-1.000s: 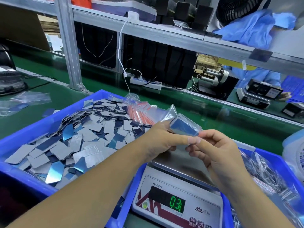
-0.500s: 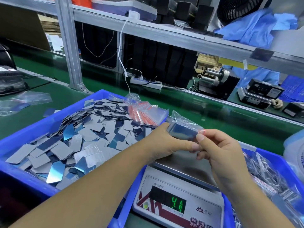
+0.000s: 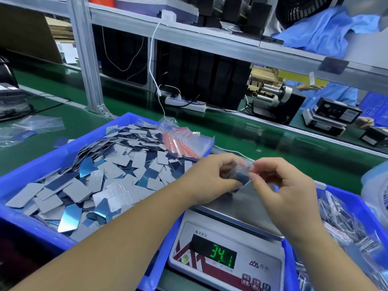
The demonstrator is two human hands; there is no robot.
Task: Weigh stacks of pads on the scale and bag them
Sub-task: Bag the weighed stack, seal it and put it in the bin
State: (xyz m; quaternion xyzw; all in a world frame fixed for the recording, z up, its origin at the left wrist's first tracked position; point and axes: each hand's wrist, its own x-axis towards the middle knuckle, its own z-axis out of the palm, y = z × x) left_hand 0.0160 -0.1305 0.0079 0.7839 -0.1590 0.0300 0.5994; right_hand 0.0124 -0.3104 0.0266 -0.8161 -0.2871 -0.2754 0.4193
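Observation:
My left hand (image 3: 212,177) and my right hand (image 3: 281,181) together hold a small clear bag with a stack of pads (image 3: 239,175) inside it, low over the steel platform of the scale (image 3: 252,208). The left fingers curl round the bag's left side. The right thumb and fingers pinch its right edge. The bag is blurred. The scale's green display (image 3: 222,258) reads 34.1. A blue bin (image 3: 25,179) on the left holds several loose grey and blue pads (image 3: 100,181).
A bundle of empty red-striped bags (image 3: 184,141) lies at the bin's far corner. A second blue bin (image 3: 352,206) on the right holds filled bags (image 3: 344,223). A green conveyor belt (image 3: 273,143) runs behind. Another person in blue (image 3: 336,95) works at the far right.
Both hands have lowered the bagged stack toward the scale platform. The display rose from 0.3 through 4.6 to 34.1.

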